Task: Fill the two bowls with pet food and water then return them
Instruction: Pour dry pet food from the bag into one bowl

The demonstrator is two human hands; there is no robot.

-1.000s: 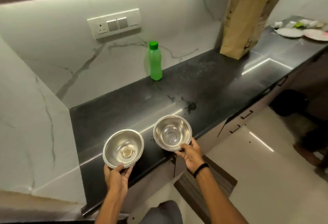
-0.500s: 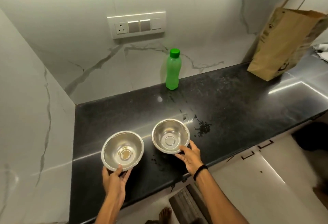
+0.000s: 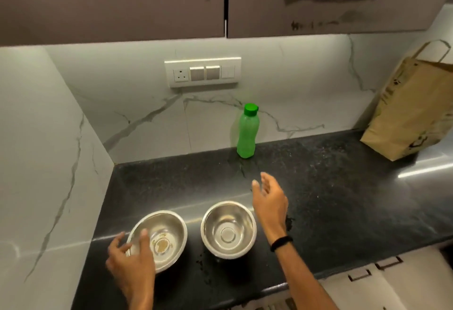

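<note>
Two steel bowls rest side by side on the black counter [image 3: 331,199] near its front edge. The left bowl [image 3: 166,233] has a little brownish residue in its bottom; the right bowl [image 3: 228,230] holds nothing. My left hand [image 3: 131,263] hovers over the left bowl's near rim, fingers spread, gripping nothing. My right hand [image 3: 269,199] is lifted just right of the right bowl, fingers apart and pointing toward the back wall. A green bottle [image 3: 247,131] with a green cap stands upright at the back of the counter against the marble wall.
A brown paper bag [image 3: 411,113] stands at the far right of the counter. A switch plate [image 3: 203,72] sits on the back wall under dark upper cabinets [image 3: 122,3]. A marble side wall closes off the counter's left end. Small dark spots mark the counter by the bowls.
Both bowls have been set down on the counter and both hands have let go. My right hand has risen and moved toward the back. The view has tilted up.
</note>
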